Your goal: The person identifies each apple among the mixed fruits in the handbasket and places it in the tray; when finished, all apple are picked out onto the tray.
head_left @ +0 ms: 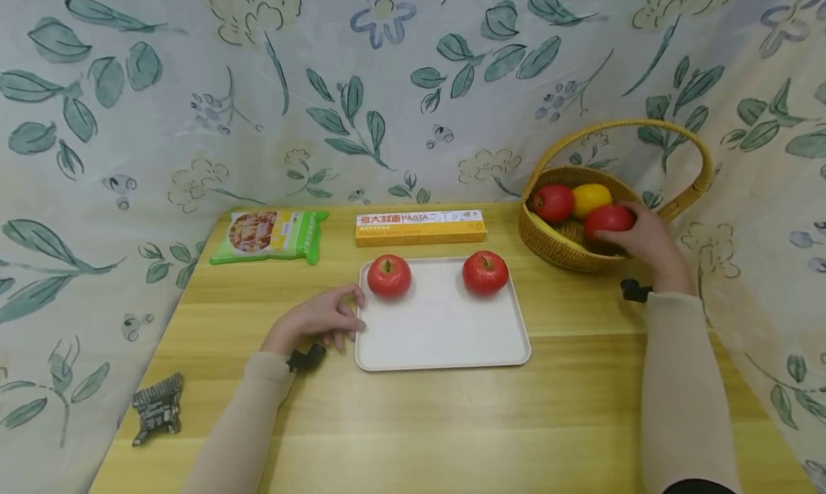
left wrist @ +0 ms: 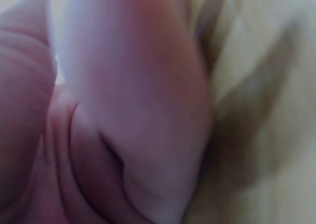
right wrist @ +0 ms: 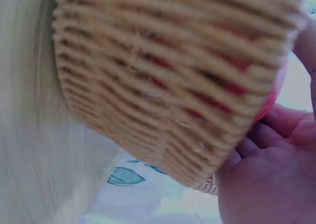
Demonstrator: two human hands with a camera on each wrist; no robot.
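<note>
In the head view, my right hand [head_left: 648, 239] reaches into the wicker basket [head_left: 555, 244] and grips a red apple [head_left: 606, 221] between thumb and fingers. Another red fruit [head_left: 553, 203] and a yellow lemon [head_left: 590, 200] lie beside it in the basket. The right wrist view shows the woven side [right wrist: 148, 95] hiding most of the gripped apple. My left hand [head_left: 323, 315] is at the left rim of a white tray [head_left: 445, 336], its fingers loosely bent and its thumb tip at the rim. Two red apples, one left [head_left: 389, 277] and one right [head_left: 485, 273], sit on the tray's far part.
Behind the tray lies a yellow-and-white pasta box [head_left: 419, 229]. A green food packet [head_left: 271, 234] is at the back left, and a dark crumpled-looking object [head_left: 158, 408] sits near the table's left edge. The basket's tall handle [head_left: 703, 171] arches over the fruit. Patterned cloth [head_left: 413, 121] hangs behind the table.
</note>
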